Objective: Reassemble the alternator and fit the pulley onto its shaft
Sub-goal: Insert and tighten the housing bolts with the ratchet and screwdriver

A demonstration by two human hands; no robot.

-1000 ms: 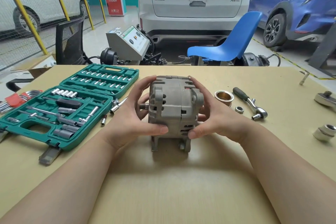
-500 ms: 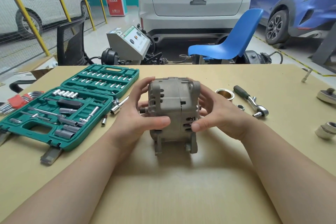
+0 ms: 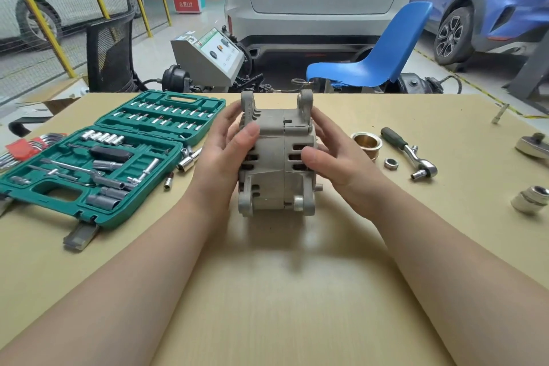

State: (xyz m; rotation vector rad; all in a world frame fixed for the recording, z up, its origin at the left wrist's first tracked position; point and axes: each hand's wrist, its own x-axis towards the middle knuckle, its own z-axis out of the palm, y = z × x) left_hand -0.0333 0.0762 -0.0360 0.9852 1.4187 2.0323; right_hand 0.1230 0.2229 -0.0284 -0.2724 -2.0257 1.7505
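Head view showed the alternator (image 3: 277, 157) at the middle of the bench (image 3: 297, 291), gripped between both hands: left hand (image 3: 221, 154) curled round its left side, right hand (image 3: 332, 154) round its right. Whether it touched the bench was unclear. A brass bushing (image 3: 367, 144), nut (image 3: 390, 163) and ratchet (image 3: 408, 153) lay to its right.

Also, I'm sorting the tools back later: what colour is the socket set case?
Dark green, with silver sockets inside; the head view, the only one, shows it left of the alternator.

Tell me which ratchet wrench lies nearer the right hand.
The green-handled ratchet, lying just beyond the brass ring beside the right hand; the other ratchet head sits at the table's far right edge.
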